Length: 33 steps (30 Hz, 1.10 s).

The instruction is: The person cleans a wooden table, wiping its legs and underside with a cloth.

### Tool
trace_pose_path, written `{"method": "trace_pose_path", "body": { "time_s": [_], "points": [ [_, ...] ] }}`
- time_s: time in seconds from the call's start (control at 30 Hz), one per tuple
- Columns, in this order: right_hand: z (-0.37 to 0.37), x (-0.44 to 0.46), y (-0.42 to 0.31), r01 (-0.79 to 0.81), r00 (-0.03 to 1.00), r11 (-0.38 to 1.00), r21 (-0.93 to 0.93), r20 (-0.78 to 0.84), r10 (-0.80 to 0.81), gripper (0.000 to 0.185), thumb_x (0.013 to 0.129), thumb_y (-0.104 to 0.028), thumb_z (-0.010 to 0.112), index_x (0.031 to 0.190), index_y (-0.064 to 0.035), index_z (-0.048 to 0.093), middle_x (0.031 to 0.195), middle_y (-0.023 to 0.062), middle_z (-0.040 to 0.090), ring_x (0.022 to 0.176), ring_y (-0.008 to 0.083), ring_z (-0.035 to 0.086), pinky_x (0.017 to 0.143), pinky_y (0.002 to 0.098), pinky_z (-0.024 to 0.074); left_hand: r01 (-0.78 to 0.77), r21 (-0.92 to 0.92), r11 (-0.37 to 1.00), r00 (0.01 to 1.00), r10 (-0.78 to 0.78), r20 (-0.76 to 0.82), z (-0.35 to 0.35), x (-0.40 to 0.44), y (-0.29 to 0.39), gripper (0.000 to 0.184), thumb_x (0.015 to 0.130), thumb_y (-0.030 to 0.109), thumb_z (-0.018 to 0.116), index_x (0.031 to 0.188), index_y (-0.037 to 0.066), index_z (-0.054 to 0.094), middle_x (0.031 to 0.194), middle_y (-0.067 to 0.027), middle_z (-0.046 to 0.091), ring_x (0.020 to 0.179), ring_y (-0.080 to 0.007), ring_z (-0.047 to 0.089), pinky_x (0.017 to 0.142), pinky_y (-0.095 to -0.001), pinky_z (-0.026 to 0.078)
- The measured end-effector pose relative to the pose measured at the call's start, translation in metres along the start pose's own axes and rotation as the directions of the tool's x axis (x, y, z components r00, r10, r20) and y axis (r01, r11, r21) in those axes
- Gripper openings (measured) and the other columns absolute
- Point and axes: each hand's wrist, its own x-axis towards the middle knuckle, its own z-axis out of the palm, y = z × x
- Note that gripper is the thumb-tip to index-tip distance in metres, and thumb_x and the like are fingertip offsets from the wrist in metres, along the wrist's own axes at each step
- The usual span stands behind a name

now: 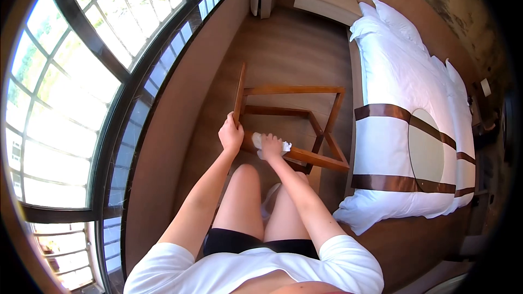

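A brown wooden frame [294,90], with crossed legs at its right end, lies on its side on the floor in front of my knees. My left hand [231,133] is closed around the upright wooden bar at the frame's left end. Lower and to the right, my right hand [271,146] presses a crumpled white cloth [287,146] onto the nearest wooden rail. Parts of the cloth stick out on both sides of my fingers; the rest is hidden under the hand.
To the right stands a bed [389,147] with white bedding, brown bands and a round pale panel [426,152]. Barred windows [71,109] and a dark sill [136,114] run along the left. A pale wall-mounted shelf [326,2] is at the back. Wooden flooring [283,38] lies between.
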Motion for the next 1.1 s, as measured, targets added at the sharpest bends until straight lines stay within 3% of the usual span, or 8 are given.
{"method": "trace_pose_path", "body": {
  "time_s": [0.17, 0.4, 0.53, 0.6, 0.7, 0.77, 0.87, 1.1],
  "points": [
    [0.017, 0.014, -0.04, 0.142, 0.951, 0.99, 0.004, -0.277, -0.135, 0.066, 0.065, -0.025, 0.076, 0.124, -0.0125, 0.05, 0.104, 0.0077, 0.056, 0.095, 0.0268, 0.057, 0.08, 0.0441, 0.0447, 0.064, -0.01, 0.998, 0.997, -0.063, 0.052, -0.002, 0.002, 0.003, 0.039, 0.081, 0.014, 0.062, 0.118, 0.009, 0.054, 0.088, -0.0182, 0.067, 0.078, -0.0378, 0.065, 0.068, -0.0465, 0.052],
    [-0.011, -0.002, 0.01, 0.283, 0.954, 0.952, 0.114, -0.135, -0.267, 0.069, 0.07, -0.018, 0.073, 0.134, -0.0145, 0.046, 0.109, 0.0083, 0.055, 0.1, 0.0265, 0.056, 0.081, 0.0408, 0.0456, 0.036, -0.04, 0.999, 0.999, -0.035, 0.026, -0.007, 0.0, 0.006, 0.04, 0.08, 0.014, 0.062, 0.119, 0.009, 0.054, 0.09, -0.0183, 0.067, 0.08, -0.0375, 0.065, 0.07, -0.0464, 0.052],
    [-0.032, -0.029, 0.078, 0.196, 0.974, 0.957, 0.212, 0.072, -0.215, 0.063, 0.075, -0.028, 0.072, 0.133, -0.0217, 0.049, 0.115, 0.0071, 0.057, 0.109, 0.0273, 0.055, 0.089, 0.0458, 0.0441, 0.035, -0.043, 0.998, 0.999, -0.034, 0.026, -0.006, 0.002, 0.004, 0.04, 0.08, 0.014, 0.063, 0.118, 0.009, 0.054, 0.091, -0.0184, 0.068, 0.081, -0.0373, 0.065, 0.07, -0.0464, 0.052],
    [-0.034, -0.051, 0.122, 0.163, 0.984, 0.983, 0.084, 0.063, -0.168, 0.058, 0.076, -0.035, 0.072, 0.129, -0.0255, 0.053, 0.114, 0.0067, 0.057, 0.109, 0.0284, 0.055, 0.09, 0.0513, 0.0422, 0.043, -0.044, 0.998, 0.998, -0.042, 0.043, -0.006, 0.0, 0.004, 0.04, 0.08, 0.014, 0.063, 0.118, 0.009, 0.054, 0.092, -0.0183, 0.068, 0.082, -0.0372, 0.065, 0.071, -0.0463, 0.052],
    [-0.042, -0.088, 0.168, 0.027, 0.995, 0.998, 0.058, 0.093, -0.032, 0.055, 0.074, -0.041, 0.073, 0.125, -0.026, 0.056, 0.112, 0.0064, 0.058, 0.106, 0.0298, 0.056, 0.088, 0.054, 0.0422, 0.04, -0.049, 0.998, 0.999, -0.039, 0.027, -0.008, 0.0, 0.006, 0.04, 0.08, 0.014, 0.062, 0.118, 0.01, 0.054, 0.091, -0.0178, 0.068, 0.082, -0.0371, 0.065, 0.071, -0.0464, 0.052],
    [-0.047, -0.102, 0.182, -0.175, 0.973, 0.98, 0.096, 0.168, 0.158, 0.056, 0.072, -0.044, 0.075, 0.122, -0.0243, 0.057, 0.108, 0.0075, 0.059, 0.102, 0.0317, 0.057, 0.085, 0.053, 0.044, 0.029, -0.053, 0.998, 1.0, -0.028, 0.012, -0.008, 0.0, 0.006, 0.039, 0.08, 0.013, 0.062, 0.118, 0.01, 0.054, 0.091, -0.0168, 0.067, 0.079, -0.0369, 0.065, 0.069, -0.0464, 0.052],
    [-0.035, -0.103, 0.182, -0.153, 0.985, 0.988, 0.009, 0.076, 0.152, 0.056, 0.071, -0.045, 0.076, 0.119, -0.0232, 0.058, 0.105, 0.0085, 0.06, 0.098, 0.0327, 0.058, 0.082, 0.0526, 0.0453, 0.016, -0.054, 0.998, 1.0, -0.016, -0.004, -0.007, 0.0, 0.006, 0.039, 0.08, 0.013, 0.062, 0.118, 0.011, 0.054, 0.09, -0.0159, 0.067, 0.077, -0.0363, 0.065, 0.068, -0.0463, 0.053],
    [-0.031, -0.092, 0.182, -0.134, 0.982, 0.988, 0.07, 0.141, 0.124, 0.055, 0.07, -0.043, 0.078, 0.115, -0.0197, 0.058, 0.104, 0.0105, 0.059, 0.097, 0.0344, 0.058, 0.082, 0.0484, 0.0472, 0.031, -0.041, 0.999, 0.999, -0.03, 0.02, -0.008, 0.0, 0.005, 0.038, 0.08, 0.013, 0.061, 0.118, 0.011, 0.054, 0.09, -0.0159, 0.067, 0.077, -0.0364, 0.065, 0.068, -0.0462, 0.053]
  ]
}}
